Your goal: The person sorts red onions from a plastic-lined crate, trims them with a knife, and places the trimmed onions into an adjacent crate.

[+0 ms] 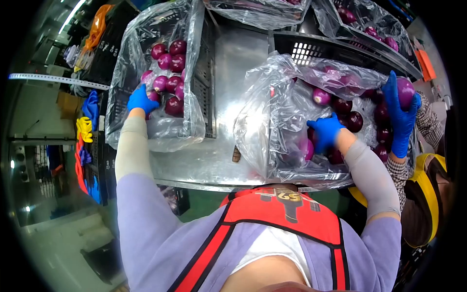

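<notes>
My left hand, in a blue glove, reaches into the left crate, which is lined with clear plastic. Its fingers close around a red onion at the near left of the pile. Over the right lined crate is my right hand, also blue-gloved, with fingers spread above the onions. Close below those fingers lies a red onion, partly behind plastic film. Several more red onions lie around and beyond this hand, some hidden by the liner.
A co-worker's blue-gloved hand holds a red onion at the right crate's right side. More lined crates stand at the back. A small brown object lies on the metal table between the crates. Coloured gloves hang at left.
</notes>
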A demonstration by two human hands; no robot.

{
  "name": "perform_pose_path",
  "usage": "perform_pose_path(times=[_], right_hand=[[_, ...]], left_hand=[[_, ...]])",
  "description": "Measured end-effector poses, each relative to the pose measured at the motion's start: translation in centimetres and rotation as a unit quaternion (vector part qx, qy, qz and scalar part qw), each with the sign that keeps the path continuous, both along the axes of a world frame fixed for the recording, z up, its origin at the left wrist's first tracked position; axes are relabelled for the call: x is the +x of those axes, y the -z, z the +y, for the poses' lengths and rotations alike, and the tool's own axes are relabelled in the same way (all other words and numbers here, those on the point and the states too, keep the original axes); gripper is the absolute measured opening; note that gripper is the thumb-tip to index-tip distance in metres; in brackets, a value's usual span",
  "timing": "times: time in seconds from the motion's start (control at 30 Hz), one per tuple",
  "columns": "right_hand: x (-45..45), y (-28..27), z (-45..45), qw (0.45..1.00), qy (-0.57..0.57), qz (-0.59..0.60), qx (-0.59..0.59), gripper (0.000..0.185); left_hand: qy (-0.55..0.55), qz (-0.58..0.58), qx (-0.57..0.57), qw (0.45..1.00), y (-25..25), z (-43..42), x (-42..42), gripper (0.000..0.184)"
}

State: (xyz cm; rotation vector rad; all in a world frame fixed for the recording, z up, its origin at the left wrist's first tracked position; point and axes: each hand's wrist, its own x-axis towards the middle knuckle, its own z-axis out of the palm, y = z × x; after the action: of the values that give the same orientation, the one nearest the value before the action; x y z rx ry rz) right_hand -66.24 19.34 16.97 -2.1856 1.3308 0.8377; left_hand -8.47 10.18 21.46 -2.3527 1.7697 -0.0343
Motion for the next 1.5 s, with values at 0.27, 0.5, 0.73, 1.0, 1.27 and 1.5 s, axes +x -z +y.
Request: perform_pose_path(times=[0.27, 0.5, 0.73, 1.0, 1.27, 1.5], right_hand=[[-2.8, -1.6, -1.7, 0.975, 0.094, -0.179, -0.089, 0.078], [-4.0, -4.8, -2.2, 0.831, 0.182, -0.507, -0.142, 0.087], [-2.6, -9.0, -0.3, 0.709, 0.26, -0.653, -0.051, 0.089], [-1.8, -9.2, 0.0, 0.481, 0.356, -0.789, 0.138, 0.067], [-1.3, -8.3, -0.5, 0.276, 0.441, -0.79, 0.324, 0.063], [-0.7, -9.4, -0.2, 0.297, 0.489, -0.782, 0.246, 0.063]], left_hand=[[0.128, -0.136, 0.102, 0.977, 1.2, -1.1, -2.9, 0.101], [0.143, -0.162, 0.121, 0.969, 2.0, -1.7, -3.1, 0.103], [0.192, -0.139, 0.071, 0.969, 3.3, -2.0, -2.4, 0.094], [0.224, 0.002, 0.006, 0.974, 3.5, -3.4, -0.2, 0.091], [0.311, 0.328, -0.177, 0.874, -9.4, 1.7, -15.7, 0.055], [0.354, 0.653, -0.128, 0.657, -9.5, 6.1, -30.3, 0.075]])
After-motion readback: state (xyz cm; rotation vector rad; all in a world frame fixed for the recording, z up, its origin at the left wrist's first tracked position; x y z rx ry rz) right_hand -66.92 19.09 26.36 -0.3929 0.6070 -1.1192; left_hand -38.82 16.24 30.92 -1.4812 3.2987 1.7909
